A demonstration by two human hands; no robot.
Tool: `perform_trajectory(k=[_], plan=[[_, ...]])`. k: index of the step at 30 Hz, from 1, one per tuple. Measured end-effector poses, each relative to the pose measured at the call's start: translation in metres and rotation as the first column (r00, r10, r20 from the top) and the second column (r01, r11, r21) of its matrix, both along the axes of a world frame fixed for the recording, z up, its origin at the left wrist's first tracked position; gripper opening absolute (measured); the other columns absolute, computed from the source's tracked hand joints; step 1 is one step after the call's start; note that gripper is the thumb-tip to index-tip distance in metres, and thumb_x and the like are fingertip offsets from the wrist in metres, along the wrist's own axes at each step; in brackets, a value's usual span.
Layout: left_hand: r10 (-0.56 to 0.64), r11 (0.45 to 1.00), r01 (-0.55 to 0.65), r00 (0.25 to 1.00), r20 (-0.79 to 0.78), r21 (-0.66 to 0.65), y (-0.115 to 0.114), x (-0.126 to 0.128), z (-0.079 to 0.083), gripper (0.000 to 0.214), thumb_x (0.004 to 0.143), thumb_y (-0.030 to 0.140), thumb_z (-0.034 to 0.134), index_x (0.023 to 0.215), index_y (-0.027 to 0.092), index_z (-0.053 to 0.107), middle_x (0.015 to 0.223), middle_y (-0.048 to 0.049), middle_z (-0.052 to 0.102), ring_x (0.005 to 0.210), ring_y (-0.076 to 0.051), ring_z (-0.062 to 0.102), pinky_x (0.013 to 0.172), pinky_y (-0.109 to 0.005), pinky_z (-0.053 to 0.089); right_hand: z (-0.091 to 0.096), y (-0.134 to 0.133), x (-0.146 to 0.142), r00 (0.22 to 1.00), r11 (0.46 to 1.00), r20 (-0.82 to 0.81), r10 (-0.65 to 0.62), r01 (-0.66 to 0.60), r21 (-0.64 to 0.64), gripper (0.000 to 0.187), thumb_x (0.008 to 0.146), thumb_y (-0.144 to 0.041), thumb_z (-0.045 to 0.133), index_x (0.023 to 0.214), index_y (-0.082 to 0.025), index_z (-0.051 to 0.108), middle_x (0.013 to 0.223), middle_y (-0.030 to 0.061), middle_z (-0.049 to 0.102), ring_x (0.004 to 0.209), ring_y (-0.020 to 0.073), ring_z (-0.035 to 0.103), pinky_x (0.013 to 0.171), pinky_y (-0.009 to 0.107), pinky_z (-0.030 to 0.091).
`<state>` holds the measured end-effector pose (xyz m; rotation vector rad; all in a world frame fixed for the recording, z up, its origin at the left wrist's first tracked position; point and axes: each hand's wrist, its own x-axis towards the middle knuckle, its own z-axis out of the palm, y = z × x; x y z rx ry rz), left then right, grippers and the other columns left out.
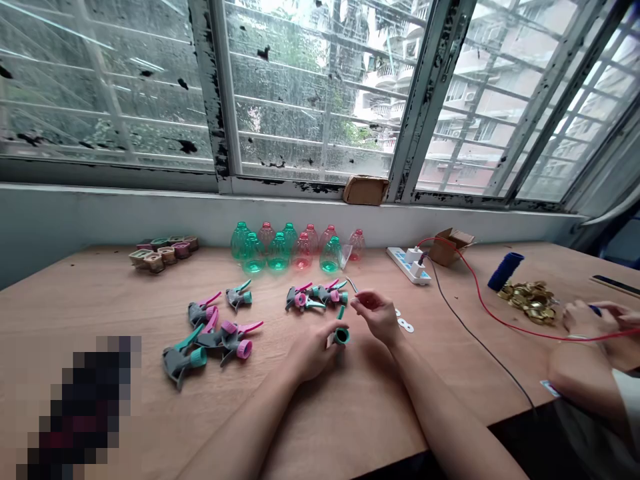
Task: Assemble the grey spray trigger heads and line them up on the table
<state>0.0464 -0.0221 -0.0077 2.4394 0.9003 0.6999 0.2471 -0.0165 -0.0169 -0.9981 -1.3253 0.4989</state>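
Observation:
My left hand (314, 347) is closed around a grey spray trigger head with a green collar (341, 335), held just above the wooden table (100, 293). Close to its right, my right hand (375, 313) pinches something small that I cannot make out. Loose spray trigger heads with pink and green parts lie in a pile at the left (215, 333) and in a smaller group ahead of my hands (315, 295). Small white washers (406, 325) lie beside my right hand.
Green and pink plastic bottles (290, 250) stand near the wall. Small tubs (163, 252) sit at the back left. A white power strip (411, 265), red wire (480, 293), blue spool (505, 270) and gold metal pieces (530, 300) lie right, where another person's hands (595, 320) work.

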Motion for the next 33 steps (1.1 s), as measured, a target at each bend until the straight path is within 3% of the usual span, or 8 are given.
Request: perform_trajectory(k=[2, 5, 11, 17, 20, 24, 33], plan=[[-0.046, 0.998, 0.046, 0.999, 0.015, -0.032, 0.0, 0.001, -0.001, 0.044, 0.075, 0.019, 0.061, 0.118, 0.027, 0.058, 0.091, 0.0007, 0.069, 0.064, -0.012, 0.057, 0.061, -0.021, 0.041, 0.001, -0.001, -0.002, 0.997, 0.997, 0.008, 0.075, -0.075, -0.026, 0.02, 0.073, -0.033, 0.073, 0.084, -0.019, 0.063, 0.068, 0.0004, 0.063, 0.057, 0.012, 0.055, 0.052, 0.025, 0.048], [-0.086, 0.996, 0.087, 0.996, 0.012, -0.019, -0.001, 0.001, 0.001, 0.029, 0.076, 0.021, 0.06, 0.105, 0.024, 0.065, 0.083, 0.0011, 0.068, 0.064, -0.011, 0.056, 0.06, -0.021, 0.04, 0.005, -0.003, -0.004, 0.986, 0.985, 0.021, 0.163, -0.161, -0.07, 0.019, 0.073, -0.032, 0.073, 0.081, -0.018, 0.063, 0.066, -0.0002, 0.061, 0.056, 0.0111, 0.054, 0.051, 0.024, 0.047], [0.022, 0.999, -0.025, 0.997, 0.073, 0.032, 0.0, 0.0, 0.007, 0.035, 0.074, 0.013, 0.058, 0.107, 0.023, 0.066, 0.083, 0.0, 0.069, 0.064, -0.012, 0.057, 0.062, -0.022, 0.041, 0.014, -0.009, -0.003, 0.975, 0.973, -0.085, 0.205, -0.212, -0.085, 0.023, 0.069, -0.033, 0.076, 0.076, -0.018, 0.06, 0.062, -0.0015, 0.06, 0.053, 0.011, 0.055, 0.052, 0.025, 0.048], [0.095, 0.99, -0.105, 0.99, 0.101, 0.094, 0.001, -0.001, 0.009, 0.027, 0.074, 0.016, 0.06, 0.099, 0.024, 0.067, 0.088, -0.0003, 0.07, 0.075, -0.016, 0.06, 0.066, -0.024, 0.043, 0.009, -0.009, -0.006, 0.867, 0.818, -0.066, 0.494, -0.489, -0.304, 0.029, 0.064, -0.035, 0.079, 0.07, -0.016, 0.059, 0.06, -0.0018, 0.059, 0.052, 0.0111, 0.056, 0.051, 0.025, 0.048], [0.102, 0.99, -0.112, 0.989, 0.111, 0.088, 0.0, -0.001, 0.009, 0.026, 0.075, 0.016, 0.06, 0.099, 0.025, 0.067, 0.093, -0.0004, 0.071, 0.08, -0.017, 0.062, 0.069, -0.024, 0.044, 0.004, -0.007, -0.008, 0.862, 0.808, -0.052, 0.503, -0.491, -0.324, 0.028, 0.065, -0.035, 0.078, 0.072, -0.015, 0.061, 0.062, -0.0007, 0.06, 0.053, 0.0108, 0.056, 0.052, 0.024, 0.048], [0.099, 0.989, -0.111, 0.988, 0.121, 0.096, 0.0, -0.001, 0.007, 0.028, 0.075, 0.015, 0.06, 0.1, 0.027, 0.067, 0.096, 0.0013, 0.071, 0.081, -0.016, 0.063, 0.068, -0.023, 0.045, 0.001, -0.006, -0.011, 0.874, 0.833, -0.122, 0.47, -0.485, -0.266, 0.028, 0.064, -0.032, 0.08, 0.079, -0.016, 0.062, 0.067, -0.0008, 0.062, 0.054, 0.0104, 0.056, 0.05, 0.024, 0.048], [0.145, 0.981, -0.155, 0.986, 0.085, 0.115, 0.001, -0.002, 0.006, 0.026, 0.074, 0.017, 0.062, 0.098, 0.026, 0.067, 0.091, 0.0002, 0.071, 0.08, -0.017, 0.063, 0.067, -0.024, 0.043, 0.011, -0.013, -0.006, 0.867, 0.817, -0.114, 0.486, -0.497, -0.292, 0.023, 0.064, -0.031, 0.079, 0.072, -0.014, 0.066, 0.06, -0.0004, 0.061, 0.053, 0.0115, 0.057, 0.051, 0.024, 0.048]])
